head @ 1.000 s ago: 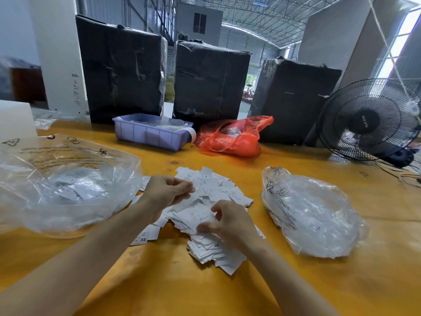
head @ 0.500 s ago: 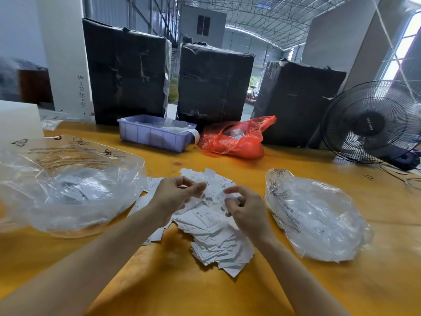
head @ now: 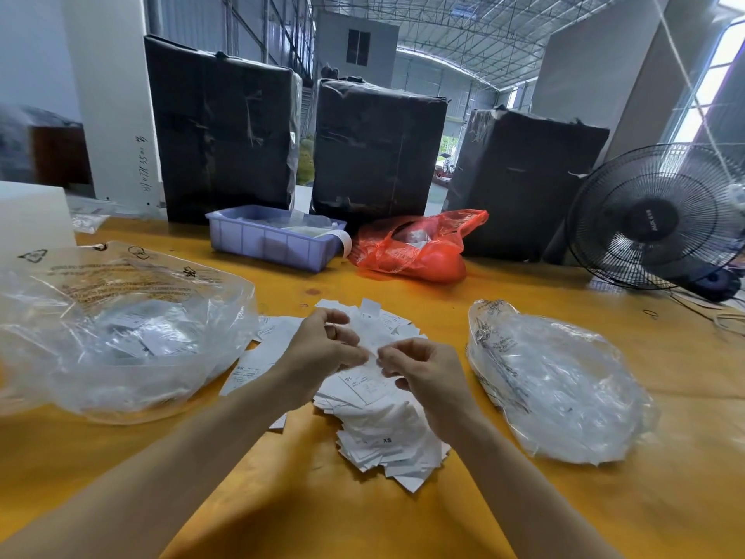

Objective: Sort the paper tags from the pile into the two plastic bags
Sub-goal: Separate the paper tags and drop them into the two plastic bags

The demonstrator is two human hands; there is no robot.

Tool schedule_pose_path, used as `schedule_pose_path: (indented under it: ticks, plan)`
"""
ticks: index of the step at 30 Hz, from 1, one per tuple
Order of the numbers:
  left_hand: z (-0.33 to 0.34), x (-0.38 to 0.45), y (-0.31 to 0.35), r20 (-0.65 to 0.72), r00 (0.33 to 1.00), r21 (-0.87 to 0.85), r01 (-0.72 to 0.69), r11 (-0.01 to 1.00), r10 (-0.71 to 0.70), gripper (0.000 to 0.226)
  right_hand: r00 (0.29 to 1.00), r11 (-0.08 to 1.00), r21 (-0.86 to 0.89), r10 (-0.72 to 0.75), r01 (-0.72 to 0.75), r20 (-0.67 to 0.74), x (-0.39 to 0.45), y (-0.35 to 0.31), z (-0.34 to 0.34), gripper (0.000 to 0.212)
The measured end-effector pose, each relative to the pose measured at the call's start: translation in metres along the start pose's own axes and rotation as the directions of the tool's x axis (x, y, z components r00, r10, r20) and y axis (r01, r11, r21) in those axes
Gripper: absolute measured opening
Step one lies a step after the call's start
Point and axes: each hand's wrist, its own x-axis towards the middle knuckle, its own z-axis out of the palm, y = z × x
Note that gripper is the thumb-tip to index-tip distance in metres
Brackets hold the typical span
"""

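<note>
Here the left hand [head: 322,357] and right hand [head: 423,377] meet above the pile of paper tags [head: 383,429], fingers curled; motion blur hides whether either pinches a tag; left of the left hand lies one clear plastic bag [head: 121,328], tags inside; right of the right hand lies the other bag [head: 564,389], contents indistinct.

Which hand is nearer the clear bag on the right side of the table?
Right. The right hand is over the tag pile, just left of that bag; the left hand sits farther left, beyond it.
</note>
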Motion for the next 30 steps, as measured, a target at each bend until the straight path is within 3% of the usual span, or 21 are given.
schedule_pose_path:
  ticks: [2, 5, 9, 13, 16, 20, 23, 26, 30]
  plan:
    - [-0.006, -0.001, 0.003, 0.116, 0.993, 0.123, 0.009, 0.992, -0.023, 0.056, 0.994, 0.985, -0.137, -0.110, 0.109, -0.002, 0.002, -0.001, -0.005, 0.014]
    - [-0.009, -0.005, 0.006, 0.192, 0.981, 0.377, -0.091, 0.922, 0.019, 0.064, 0.968, 0.857, -0.449, -0.223, 0.252, 0.117, 0.003, 0.000, -0.008, 0.007]
    - [-0.007, -0.006, 0.001, 0.192, 0.978, 0.433, -0.164, 0.886, 0.087, 0.039, 0.947, 0.790, -0.521, -0.255, 0.322, 0.197, 0.002, 0.002, -0.006, 0.005]
    - [-0.008, -0.003, -0.003, 0.119, 0.987, 0.436, -0.152, 0.887, 0.111, 0.020, 0.954, 0.847, -0.438, -0.263, 0.301, 0.146, 0.004, -0.002, -0.010, 0.005]
    - [-0.009, -0.001, -0.003, 0.035, 0.998, 0.292, -0.057, 0.955, 0.049, 0.010, 0.966, 0.932, -0.263, -0.257, 0.249, 0.004, 0.006, -0.006, -0.018, 0.003]
    - [-0.008, -0.001, -0.004, -0.001, 1.000, 0.129, 0.018, 0.992, -0.018, 0.022, 0.991, 0.990, -0.056, -0.130, 0.129, -0.017, 0.007, -0.006, -0.025, 0.036]
    - [-0.006, 0.000, -0.004, 0.017, 1.000, 0.056, 0.026, 0.998, -0.027, 0.026, 0.997, 0.997, 0.020, -0.075, 0.074, 0.012, 0.009, -0.006, -0.026, 0.032]
    - [-0.004, 0.001, -0.005, 0.050, 0.998, 0.022, 0.028, 0.999, -0.029, 0.009, 0.997, 0.996, 0.055, -0.069, 0.068, 0.020, 0.010, -0.005, -0.027, 0.022]
    - [-0.004, 0.001, -0.007, 0.069, 0.998, 0.075, -0.007, 0.997, 0.002, 0.005, 0.991, 0.990, 0.063, -0.118, 0.122, -0.061, 0.011, -0.004, -0.027, 0.015]
